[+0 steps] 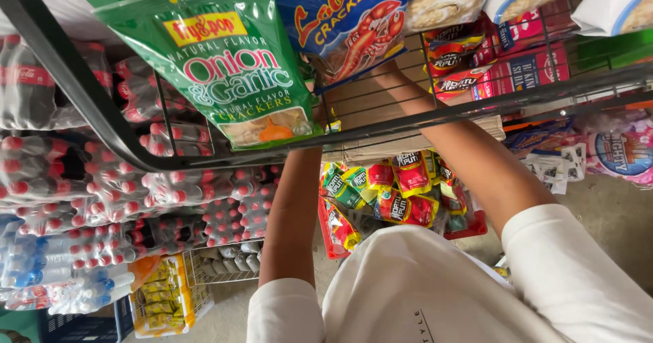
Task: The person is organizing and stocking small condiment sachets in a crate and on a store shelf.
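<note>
- Green cracker bag lies on wire rack shelf, hiding left hand; grip can't tell.
- Blue cracker bag covers right hand too; grip unclear.
- Both arms reach up w/ bags overhead.

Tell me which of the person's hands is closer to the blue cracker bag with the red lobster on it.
Right. The right hand reaches up just behind the blue bag, mostly hidden by it; the left hand is lower, behind the green cracker bag.

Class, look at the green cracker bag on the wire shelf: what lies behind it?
Behind the green bag the left forearm runs up and vanishes; the left hand is covered. Shrink-wrapped bottle packs show beside and below it, through the wire shelf.
</note>
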